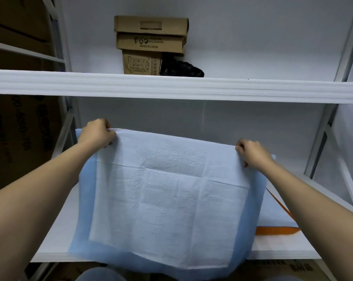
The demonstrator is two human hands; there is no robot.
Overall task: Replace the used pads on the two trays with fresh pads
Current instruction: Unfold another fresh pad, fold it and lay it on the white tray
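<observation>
Holding a pad point(167, 201) spread wide over the lower shelf point(283, 248), the person pinches its far edge at both corners: the left hand point(97, 133) curls round the left corner, the right hand point(252, 153) round the right. The pad hangs from those grips, its near edge drooping past the shelf front. It looks clean and creased from folding, so it is probably a fresh one being laid, though that is a judgement.

Under it, at the right, an orange tray point(277, 230) shows only a strip of rim, with a pale blue sheet lying over it. Whether that sheet is used or new cannot be told, and a second tray is not visible.

On the upper shelf point(171, 88) stand stacked cardboard boxes point(151, 37), closed, beside a black bag point(181, 67).
</observation>
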